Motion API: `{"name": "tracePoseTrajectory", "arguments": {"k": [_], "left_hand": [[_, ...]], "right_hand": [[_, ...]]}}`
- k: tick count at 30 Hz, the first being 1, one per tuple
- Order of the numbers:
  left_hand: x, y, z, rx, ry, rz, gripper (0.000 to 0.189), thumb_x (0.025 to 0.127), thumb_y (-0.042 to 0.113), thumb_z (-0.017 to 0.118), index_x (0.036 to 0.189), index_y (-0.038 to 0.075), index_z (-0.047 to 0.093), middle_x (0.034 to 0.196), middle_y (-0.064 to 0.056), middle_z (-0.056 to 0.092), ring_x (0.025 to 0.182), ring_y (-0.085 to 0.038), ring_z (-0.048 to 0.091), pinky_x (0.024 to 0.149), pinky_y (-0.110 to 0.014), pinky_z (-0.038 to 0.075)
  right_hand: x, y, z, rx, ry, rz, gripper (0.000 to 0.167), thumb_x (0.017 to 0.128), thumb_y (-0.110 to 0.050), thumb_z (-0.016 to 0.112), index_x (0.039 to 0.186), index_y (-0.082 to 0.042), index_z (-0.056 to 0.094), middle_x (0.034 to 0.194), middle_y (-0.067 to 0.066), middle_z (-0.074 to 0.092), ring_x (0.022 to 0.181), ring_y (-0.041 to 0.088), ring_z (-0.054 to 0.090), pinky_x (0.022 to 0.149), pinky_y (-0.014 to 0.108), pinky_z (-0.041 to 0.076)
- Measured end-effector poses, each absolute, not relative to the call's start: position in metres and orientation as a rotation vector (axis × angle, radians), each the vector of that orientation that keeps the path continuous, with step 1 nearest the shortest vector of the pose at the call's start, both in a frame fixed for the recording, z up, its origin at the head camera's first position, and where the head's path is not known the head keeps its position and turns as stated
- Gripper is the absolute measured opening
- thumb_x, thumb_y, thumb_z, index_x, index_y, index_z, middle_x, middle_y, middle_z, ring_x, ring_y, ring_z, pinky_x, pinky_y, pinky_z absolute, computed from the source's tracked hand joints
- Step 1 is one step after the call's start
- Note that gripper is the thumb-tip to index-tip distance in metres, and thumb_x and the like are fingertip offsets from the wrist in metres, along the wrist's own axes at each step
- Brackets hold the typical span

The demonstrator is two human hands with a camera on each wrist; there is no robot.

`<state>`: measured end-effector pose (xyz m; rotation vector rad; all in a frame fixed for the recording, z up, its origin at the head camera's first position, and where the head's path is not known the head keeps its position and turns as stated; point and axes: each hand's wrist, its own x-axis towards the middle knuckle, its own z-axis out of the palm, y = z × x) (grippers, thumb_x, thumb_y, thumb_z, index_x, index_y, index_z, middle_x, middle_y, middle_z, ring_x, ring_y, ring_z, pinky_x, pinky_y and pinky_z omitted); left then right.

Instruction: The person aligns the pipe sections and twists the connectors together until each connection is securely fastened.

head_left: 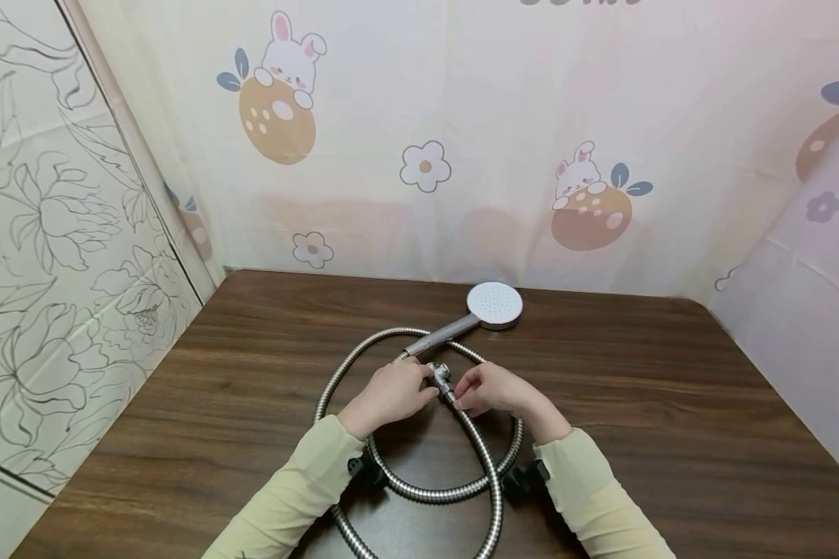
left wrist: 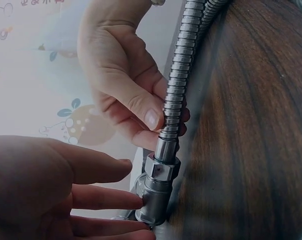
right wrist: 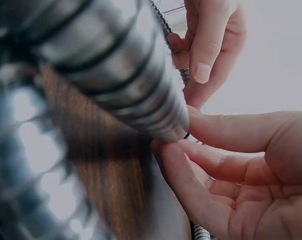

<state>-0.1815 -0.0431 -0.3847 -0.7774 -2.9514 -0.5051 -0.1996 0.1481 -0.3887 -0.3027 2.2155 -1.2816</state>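
Near the middle of the table, a chrome metal fitting (head_left: 440,374) joins the end of a ribbed metal shower hose (head_left: 495,497). My right hand (head_left: 498,390) pinches the hose just behind its hex nut (left wrist: 162,169), thumb against fingers. On the other side, my left hand (head_left: 394,394) touches the fitting with fairly straight fingers; in the left wrist view its thumb stands apart from the metal. A hand shower (head_left: 495,304) with a grey handle and round white face lies just beyond the hands. Blurred hose (right wrist: 115,85) covers much of the right wrist view.
The hose lies in wide loops on the dark wooden table (head_left: 217,404), around and under the hands and toward the front edge. Patterned cloth (head_left: 426,93) hangs behind the table, and a flower-print panel (head_left: 56,233) stands at the left.
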Motion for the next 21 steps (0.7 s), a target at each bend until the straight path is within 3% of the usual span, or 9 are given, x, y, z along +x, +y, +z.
{"name": "tracePoseTrajectory", "arguments": {"k": [12, 21], "left_hand": [[-0.183, -0.049, -0.378, -0.787, -3.003, -0.658, 0.033, 0.087, 0.029, 0.059, 0.111, 0.007, 0.062, 0.107, -0.007, 0.063, 0.098, -0.023, 0.059, 0.078, -0.038, 0.048], [-0.193, -0.059, -0.369, -0.732, -2.956, -0.794, 0.028, 0.087, 0.028, 0.058, 0.108, 0.01, 0.063, 0.092, 0.0, 0.067, 0.08, -0.014, 0.061, 0.069, -0.031, 0.048]], "right_hand": [[-0.202, 0.153, -0.382, -0.318, 2.209, -1.172, 0.023, 0.083, -0.014, 0.064, 0.095, 0.005, 0.059, 0.078, 0.006, 0.062, 0.069, 0.014, 0.059, 0.068, 0.033, 0.053], [-0.204, 0.161, -0.366, -0.389, 2.363, -1.155, 0.03, 0.091, -0.022, 0.055, 0.103, 0.006, 0.058, 0.086, 0.015, 0.064, 0.075, 0.018, 0.062, 0.068, 0.033, 0.052]]}}
